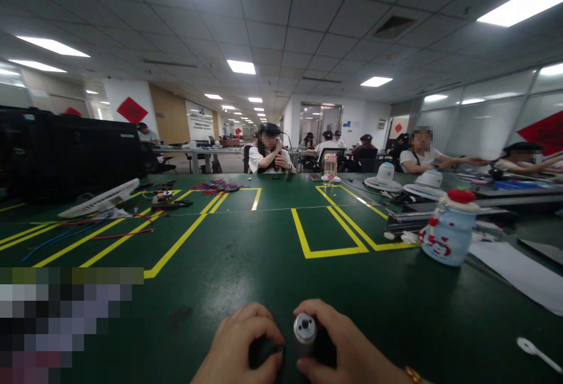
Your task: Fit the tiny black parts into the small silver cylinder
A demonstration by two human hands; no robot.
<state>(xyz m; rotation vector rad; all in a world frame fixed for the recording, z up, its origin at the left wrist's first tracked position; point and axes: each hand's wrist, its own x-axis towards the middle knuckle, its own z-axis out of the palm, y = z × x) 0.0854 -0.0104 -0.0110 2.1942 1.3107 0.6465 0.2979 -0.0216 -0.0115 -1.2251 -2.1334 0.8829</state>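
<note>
My right hand (341,340) grips a silver metal cylinder (305,328) between thumb and fingers. It stands upright at the table, with a dark central hole and smaller holes in its round top face. Just to its left, my left hand (246,343) is curled, thumb and index finger nearly meeting at a tiny dark piece (280,349) too small to name. The two hands are close together, with a narrow gap between the left fingertips and the cylinder. Both are low over the green table (211,290) near its front edge.
A light-blue bottle with a red lid (451,228) stands right, by white paper (519,272) and a white spoon-like piece (539,353). Fan heads (424,186) and metal rails lie behind. Wires (220,186) and a white fan part (103,198) lie left. A person (271,152) sits opposite.
</note>
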